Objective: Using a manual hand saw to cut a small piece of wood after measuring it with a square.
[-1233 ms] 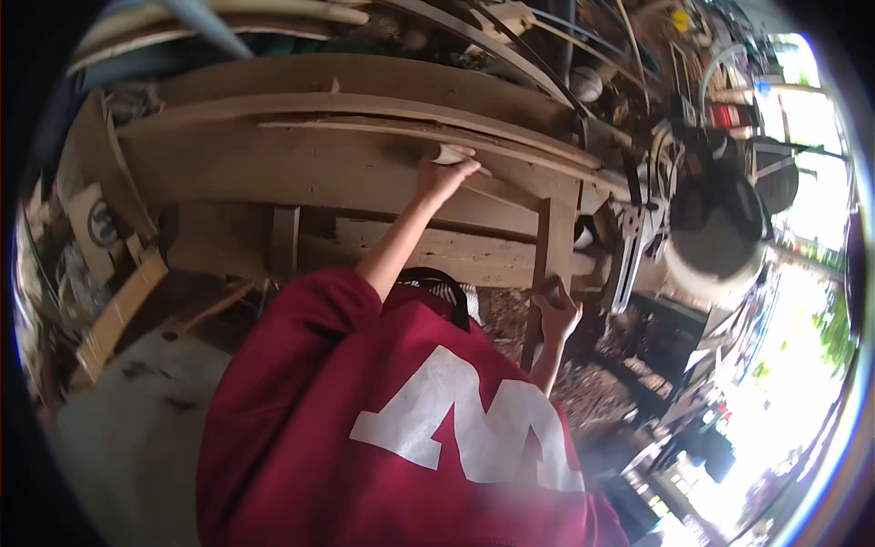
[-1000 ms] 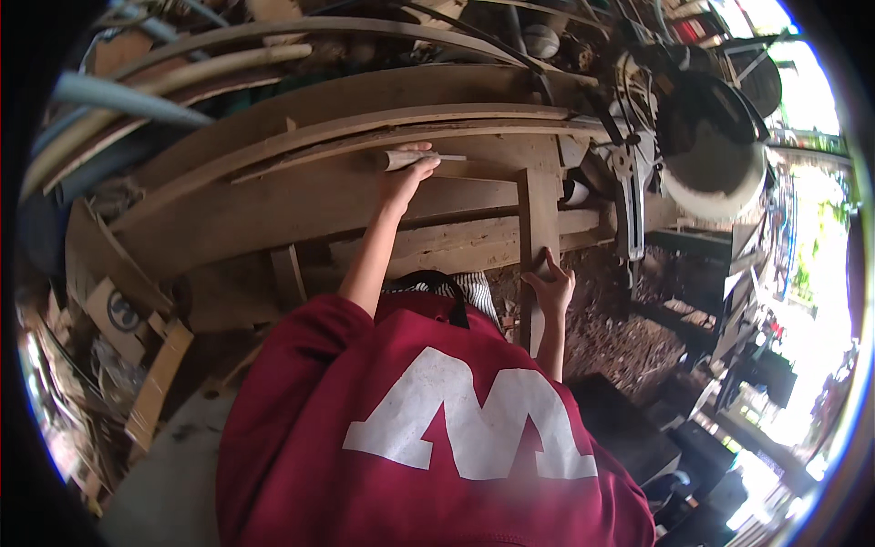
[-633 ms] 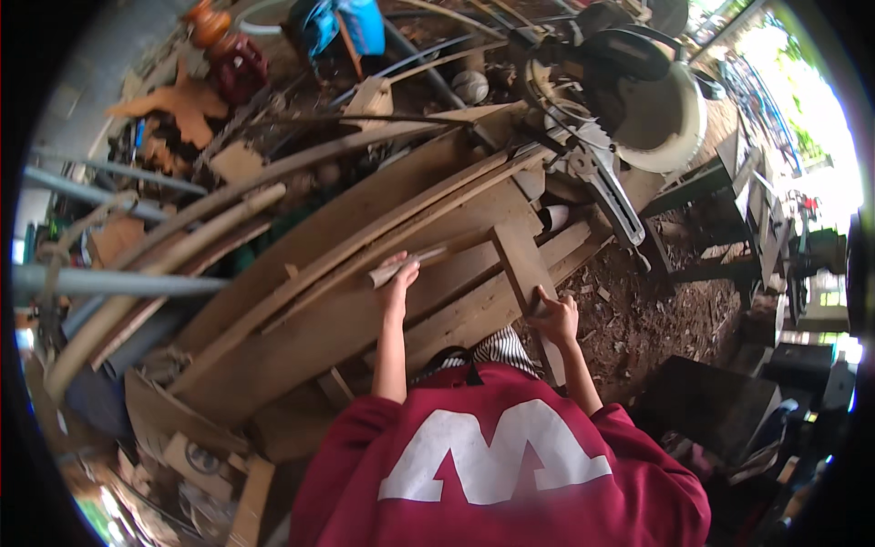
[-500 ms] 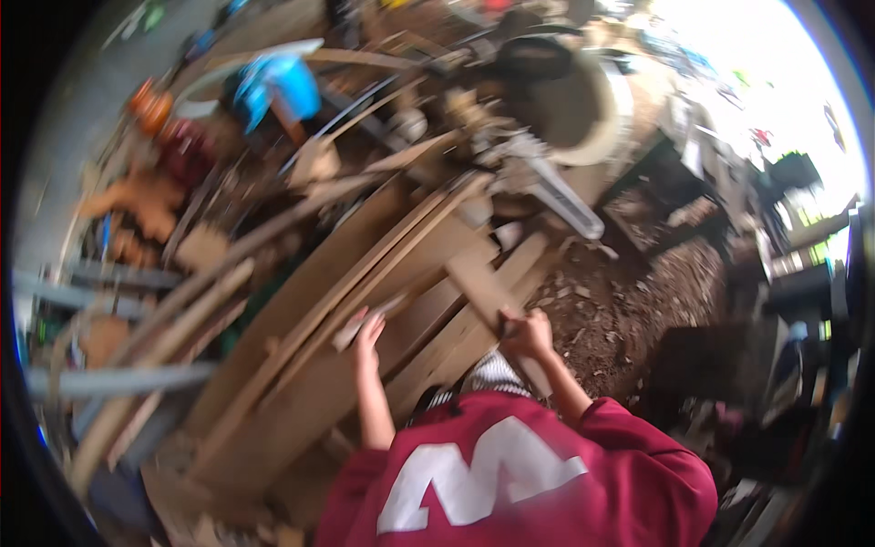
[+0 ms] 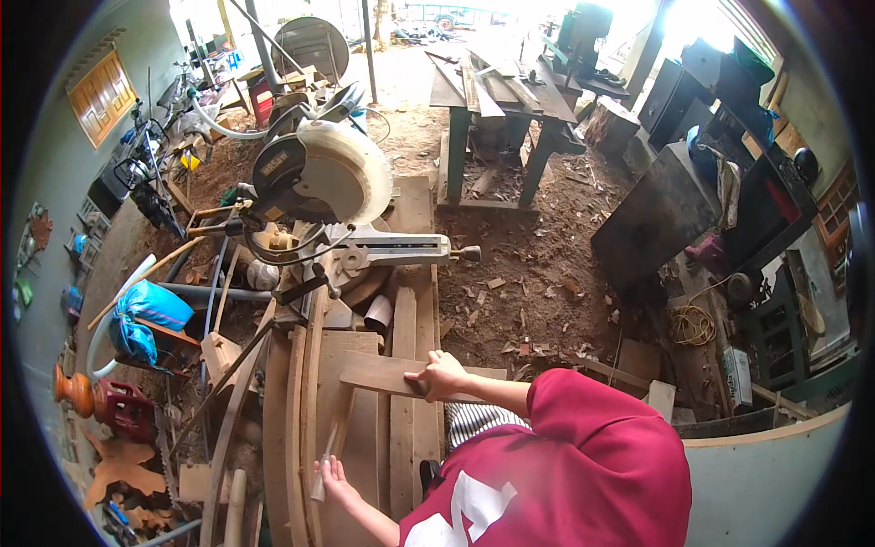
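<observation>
My right hand [image 5: 436,374] grips a flat wooden board [image 5: 383,369] lying crosswise over long planks [image 5: 403,438]. Lower and further left, my left hand [image 5: 337,479] has loosely curled fingers on a pale slender piece [image 5: 319,483], too small to identify. That piece lines up with a narrow wooden strip [image 5: 337,424] running toward the crosswise board. Just beyond both hands stands a sliding mitre saw [image 5: 337,178], with a short pale tube [image 5: 379,314] below it. My red sleeve [image 5: 602,456] covers much of the lower right.
Scrap wood, pipes and a blue bag [image 5: 150,314] crowd the left. A bench stacked with boards [image 5: 501,91] stands at the far middle. Dark metal panels [image 5: 656,228] lean at right, and a coiled yellow cable [image 5: 693,324] lies below them. Leaf-strewn dirt [image 5: 538,301] separates these.
The view has swung sharply, bringing the yard, bench and whole saw into sight. The crosswise board appears turned nearly horizontal; my hands remain on the same two pieces.
</observation>
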The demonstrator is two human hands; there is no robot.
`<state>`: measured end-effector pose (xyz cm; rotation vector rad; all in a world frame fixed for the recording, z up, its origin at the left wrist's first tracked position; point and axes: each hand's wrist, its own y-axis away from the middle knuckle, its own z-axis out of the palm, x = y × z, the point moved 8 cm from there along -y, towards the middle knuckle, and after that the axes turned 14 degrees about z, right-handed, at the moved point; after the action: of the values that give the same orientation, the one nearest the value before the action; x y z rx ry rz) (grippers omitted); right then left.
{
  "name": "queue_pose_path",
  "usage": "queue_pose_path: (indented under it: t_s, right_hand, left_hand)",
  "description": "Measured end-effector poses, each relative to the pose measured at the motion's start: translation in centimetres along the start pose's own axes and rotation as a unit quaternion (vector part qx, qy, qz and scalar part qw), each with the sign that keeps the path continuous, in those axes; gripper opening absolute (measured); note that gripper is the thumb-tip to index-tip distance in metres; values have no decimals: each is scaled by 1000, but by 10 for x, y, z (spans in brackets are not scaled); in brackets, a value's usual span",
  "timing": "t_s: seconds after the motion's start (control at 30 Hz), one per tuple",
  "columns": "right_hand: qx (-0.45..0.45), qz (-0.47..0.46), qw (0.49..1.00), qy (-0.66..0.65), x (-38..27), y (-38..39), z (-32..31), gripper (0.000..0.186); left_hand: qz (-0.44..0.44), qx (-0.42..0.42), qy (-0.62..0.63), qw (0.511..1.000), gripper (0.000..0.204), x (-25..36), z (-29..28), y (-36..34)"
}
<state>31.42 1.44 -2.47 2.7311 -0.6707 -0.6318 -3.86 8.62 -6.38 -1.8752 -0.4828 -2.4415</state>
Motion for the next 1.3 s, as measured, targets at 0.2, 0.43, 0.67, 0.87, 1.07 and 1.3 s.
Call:
queue_pose_path:
  t_s: [0.2,0.43,0.67,0.87,1.07,1.3]
  right_hand:
    - [-16,-14,1000,2,-8,-9,4,67]
    - [-18,-12,998,-52,8,-5,10,62]
    - [31,-54,998,-25,50,37,6,84]
    - [-5,41,998,41,108,86,-1,99]
    - [-52,197,979,5,154,119,10,98]
    - [18,254,967,-23,181,120,-5,98]
  left_hand:
    - [5,9,-21,1000,44,1,-7,13]
    - [25,12,-37,999,43,13,-6,16]
    - [-7,215,123,969,43,12,-75,46]
    - [-42,349,189,917,54,-32,-156,79]
    - [-174,359,266,877,57,-87,-174,68]
    - [-208,335,113,912,49,-103,-169,56]
